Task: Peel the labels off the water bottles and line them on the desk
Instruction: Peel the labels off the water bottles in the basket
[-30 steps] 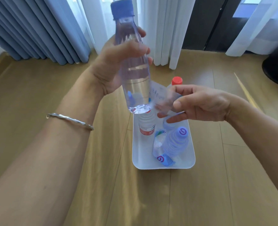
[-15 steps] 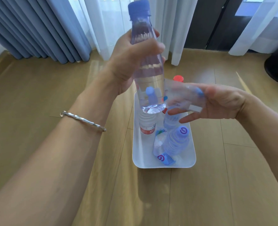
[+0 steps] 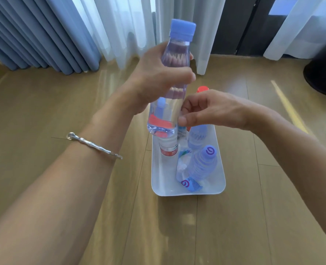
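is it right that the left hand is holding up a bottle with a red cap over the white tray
Not quite. In the head view the left hand holds the bottle over the white tray, but its cap is blue, not red.

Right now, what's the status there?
Left hand grips bottle upright. Right hand pinches at its base. Tray below, nothing blocking.

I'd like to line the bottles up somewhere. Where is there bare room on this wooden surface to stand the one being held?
Bare wood lies left of the white tray, under the left hand, and in front of the tray's near rim. To its right is also open. The tray itself is crowded with bottles and peeled labels; the right hand hovers over it beside the held bottle.
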Demonstrator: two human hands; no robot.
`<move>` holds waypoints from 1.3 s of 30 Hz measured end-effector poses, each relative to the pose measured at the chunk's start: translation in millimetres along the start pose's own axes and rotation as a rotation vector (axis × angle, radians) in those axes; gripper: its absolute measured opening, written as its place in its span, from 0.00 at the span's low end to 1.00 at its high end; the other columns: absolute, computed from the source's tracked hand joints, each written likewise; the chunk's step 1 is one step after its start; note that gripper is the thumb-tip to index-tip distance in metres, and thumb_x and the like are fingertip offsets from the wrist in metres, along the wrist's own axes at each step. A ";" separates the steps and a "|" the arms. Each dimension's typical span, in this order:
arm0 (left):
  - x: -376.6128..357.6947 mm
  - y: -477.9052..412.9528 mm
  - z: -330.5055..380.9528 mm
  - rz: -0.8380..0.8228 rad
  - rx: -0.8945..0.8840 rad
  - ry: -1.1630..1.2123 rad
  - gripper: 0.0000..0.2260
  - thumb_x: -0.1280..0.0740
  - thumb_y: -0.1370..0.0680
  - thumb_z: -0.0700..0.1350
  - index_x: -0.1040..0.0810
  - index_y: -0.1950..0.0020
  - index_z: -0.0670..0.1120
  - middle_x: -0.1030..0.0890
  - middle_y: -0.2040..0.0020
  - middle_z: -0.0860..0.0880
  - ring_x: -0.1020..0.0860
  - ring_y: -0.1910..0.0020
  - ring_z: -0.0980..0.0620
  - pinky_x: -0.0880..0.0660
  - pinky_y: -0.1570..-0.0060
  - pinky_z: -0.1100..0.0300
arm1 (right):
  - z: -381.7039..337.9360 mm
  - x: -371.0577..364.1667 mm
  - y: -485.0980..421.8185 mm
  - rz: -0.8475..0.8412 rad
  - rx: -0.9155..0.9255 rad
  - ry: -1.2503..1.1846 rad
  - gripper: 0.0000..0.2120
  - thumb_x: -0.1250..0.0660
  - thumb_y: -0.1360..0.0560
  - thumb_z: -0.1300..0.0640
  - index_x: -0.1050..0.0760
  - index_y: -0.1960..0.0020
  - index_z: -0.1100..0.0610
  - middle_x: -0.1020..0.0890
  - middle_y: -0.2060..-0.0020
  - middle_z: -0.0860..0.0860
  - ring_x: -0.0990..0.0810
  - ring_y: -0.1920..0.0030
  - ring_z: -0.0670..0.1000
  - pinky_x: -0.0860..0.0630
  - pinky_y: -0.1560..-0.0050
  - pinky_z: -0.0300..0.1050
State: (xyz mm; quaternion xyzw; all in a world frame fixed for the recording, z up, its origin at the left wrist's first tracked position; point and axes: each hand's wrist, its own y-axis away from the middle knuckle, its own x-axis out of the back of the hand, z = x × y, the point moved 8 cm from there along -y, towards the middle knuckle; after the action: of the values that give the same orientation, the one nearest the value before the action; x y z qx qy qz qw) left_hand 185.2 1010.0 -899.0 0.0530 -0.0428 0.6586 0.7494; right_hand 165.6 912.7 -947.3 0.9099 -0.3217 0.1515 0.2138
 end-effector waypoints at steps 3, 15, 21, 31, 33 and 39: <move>5.9 0.2 -1.1 0.022 0.007 0.006 0.12 0.31 0.35 0.36 0.25 0.55 0.47 0.25 0.62 0.47 0.24 0.64 0.50 0.20 0.63 0.57 | -4.4 0.5 -0.7 0.084 0.046 -0.039 0.19 0.25 0.36 0.45 0.25 0.63 0.60 0.21 0.65 0.52 0.25 0.63 0.47 0.26 0.53 0.53; 24.1 -0.6 -6.8 0.065 0.011 -0.049 0.11 0.29 0.35 0.38 0.25 0.56 0.49 0.24 0.62 0.49 0.21 0.64 0.52 0.19 0.64 0.52 | -6.7 -2.9 -4.4 0.136 0.056 -0.108 0.08 0.25 0.31 0.58 0.24 0.64 0.53 0.25 0.72 0.47 0.27 0.69 0.47 0.26 0.62 0.45; 21.6 -0.2 -7.3 0.051 0.013 -0.070 0.11 0.29 0.35 0.39 0.25 0.56 0.48 0.24 0.62 0.48 0.22 0.62 0.50 0.18 0.56 0.45 | -6.7 -1.6 -0.8 0.140 0.062 -0.027 0.07 0.28 0.28 0.56 0.22 0.64 0.54 0.18 0.64 0.55 0.25 0.63 0.46 0.26 0.57 0.48; 15.1 3.2 -7.8 -0.059 0.045 0.160 0.13 0.30 0.39 0.38 0.25 0.56 0.46 0.22 0.63 0.47 0.19 0.66 0.50 0.22 0.66 0.57 | 4.0 -7.8 -2.6 -0.010 0.080 -0.494 0.11 0.33 0.34 0.65 0.23 0.73 0.54 0.22 0.66 0.53 0.24 0.65 0.48 0.26 0.61 0.38; 20.2 2.2 -6.4 -0.077 0.035 0.258 0.16 0.30 0.42 0.42 0.25 0.55 0.46 0.20 0.65 0.49 0.19 0.66 0.49 0.21 0.64 0.55 | 1.4 -7.1 -1.2 -0.072 0.112 -0.602 0.10 0.31 0.34 0.68 0.21 0.71 0.57 0.20 0.65 0.53 0.21 0.64 0.48 0.24 0.60 0.38; 15.2 5.4 -11.5 -0.224 0.034 0.444 0.15 0.33 0.38 0.43 0.27 0.52 0.47 0.20 0.65 0.50 0.20 0.65 0.49 0.22 0.59 0.53 | -4.1 -14.5 0.2 -0.213 0.137 -0.683 0.08 0.25 0.39 0.68 0.20 0.70 0.57 0.18 0.69 0.50 0.20 0.66 0.46 0.22 0.61 0.36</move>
State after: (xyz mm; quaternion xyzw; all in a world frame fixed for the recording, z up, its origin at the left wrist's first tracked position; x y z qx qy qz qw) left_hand 181.8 1027.1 -908.2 -0.0760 0.1400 0.5677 0.8077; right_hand 154.0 922.1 -949.7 0.9487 -0.2668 -0.1629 0.0473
